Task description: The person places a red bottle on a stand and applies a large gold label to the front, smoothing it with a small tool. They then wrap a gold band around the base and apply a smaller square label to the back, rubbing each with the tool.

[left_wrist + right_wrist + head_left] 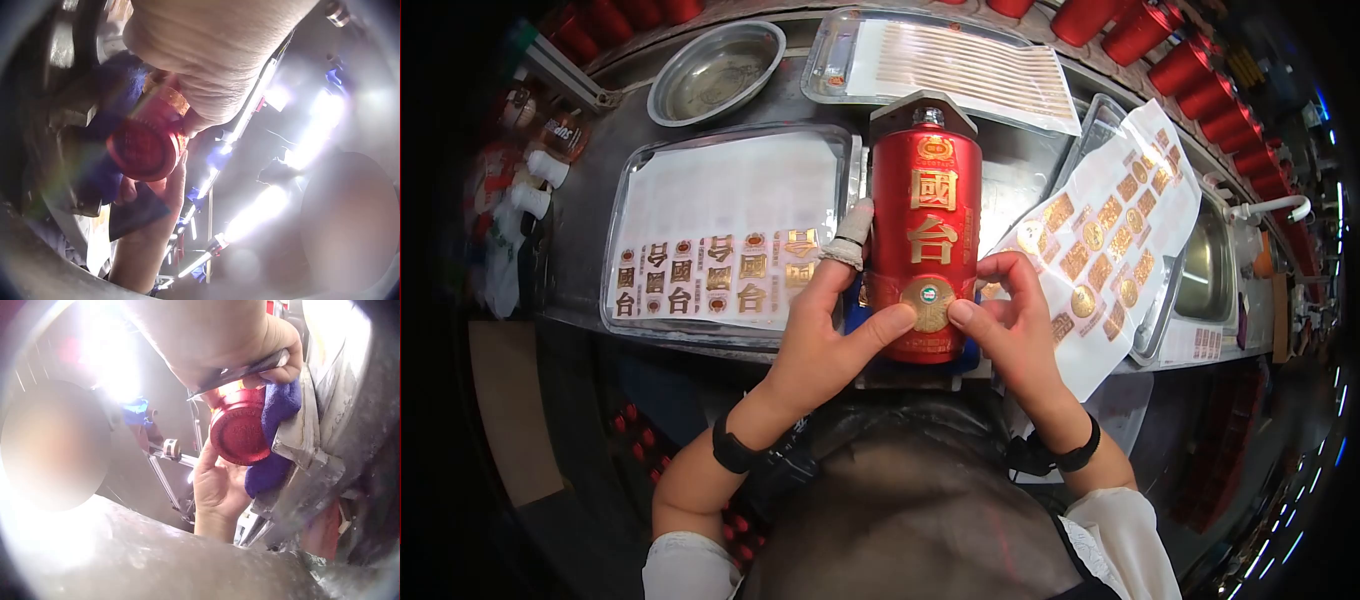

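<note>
A red bottle with gold characters lies with its base toward me on a blue cloth. Low on its front is a round gold emblem, and both thumb tips press at its edges. My left hand grips the bottle's left side, the wrapped forefinger stretched along it. On the other side my right hand has its forefinger bent near the bottle. In the right wrist view that hand holds a slim pointed metal tool, its kind unclear. The bottle's base shows in the left wrist view.
Sheets of gold characters lie on a tray at left and on a curled white sheet at right. Behind stand a metal bowl and a tray with a striped sheet. Red bottles line the back; a sink is far right.
</note>
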A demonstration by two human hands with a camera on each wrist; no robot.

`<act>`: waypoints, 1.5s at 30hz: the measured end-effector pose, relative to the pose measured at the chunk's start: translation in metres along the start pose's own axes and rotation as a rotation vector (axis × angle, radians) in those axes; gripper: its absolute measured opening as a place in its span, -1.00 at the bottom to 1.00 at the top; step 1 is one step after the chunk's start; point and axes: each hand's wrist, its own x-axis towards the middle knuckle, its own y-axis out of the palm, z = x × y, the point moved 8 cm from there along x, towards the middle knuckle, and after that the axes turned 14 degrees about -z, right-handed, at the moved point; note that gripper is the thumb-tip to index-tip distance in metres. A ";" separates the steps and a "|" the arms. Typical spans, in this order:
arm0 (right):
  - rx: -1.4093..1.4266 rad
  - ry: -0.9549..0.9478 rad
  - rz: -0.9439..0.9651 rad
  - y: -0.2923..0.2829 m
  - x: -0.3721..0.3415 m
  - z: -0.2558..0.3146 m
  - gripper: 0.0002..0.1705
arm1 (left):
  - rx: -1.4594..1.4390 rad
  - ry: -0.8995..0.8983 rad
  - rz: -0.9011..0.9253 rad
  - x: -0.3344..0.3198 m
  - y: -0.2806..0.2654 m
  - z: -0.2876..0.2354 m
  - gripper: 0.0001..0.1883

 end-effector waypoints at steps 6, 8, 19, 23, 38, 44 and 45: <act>0.023 0.094 -0.014 0.005 0.005 0.015 -0.51 | -0.012 -0.059 -0.016 0.006 0.001 -0.006 -0.07; 0.016 0.084 -0.029 0.006 0.006 0.014 -0.53 | -0.039 -0.057 -0.034 0.007 0.004 -0.005 -0.07; -0.067 0.077 -0.041 0.007 0.005 0.013 -0.53 | 0.063 -0.038 -0.104 0.007 -0.001 -0.001 -0.36; -0.250 -0.172 -0.117 0.003 0.009 0.006 -0.43 | -0.068 -0.118 -0.136 0.013 0.010 -0.013 -0.55; -0.148 -0.223 -0.037 -0.003 -0.002 0.005 -0.32 | 0.026 -0.027 -0.079 -0.004 -0.003 0.007 -0.18; -0.163 -0.334 -0.048 0.000 0.000 -0.001 -0.29 | -0.055 -0.070 -0.054 -0.004 0.004 0.002 -0.15; -0.160 -0.317 -0.045 -0.001 0.000 -0.001 -0.28 | -0.033 -0.048 -0.055 -0.004 0.003 0.003 -0.14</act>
